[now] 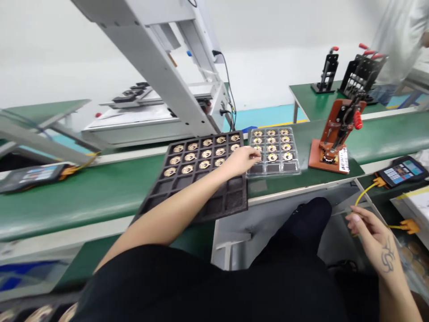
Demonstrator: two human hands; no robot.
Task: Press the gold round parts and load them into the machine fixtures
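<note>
"What's lying at your far left?"

"A handheld device is resting there, beside the green belt. Next comes the black foam tray, and round metal parts are filling its far rows."

"And your left hand?"

"You're stretching that arm across the foam tray, and your fingertips are meeting over the left column of the clear tray, right at one of its round parts. I can't tell whether you're pinching that part or only touching it. More of them are sitting in the clear tray's pockets."

"Further right?"

"The red-brown clamp fixture is standing upright just beyond the clear tray, its red handle hanging to the right. Your right hand is hovering lower, fingers curling near the yellow cable; whether you're gripping anything there, I can't tell. A second handheld device is lying beyond it."
</note>
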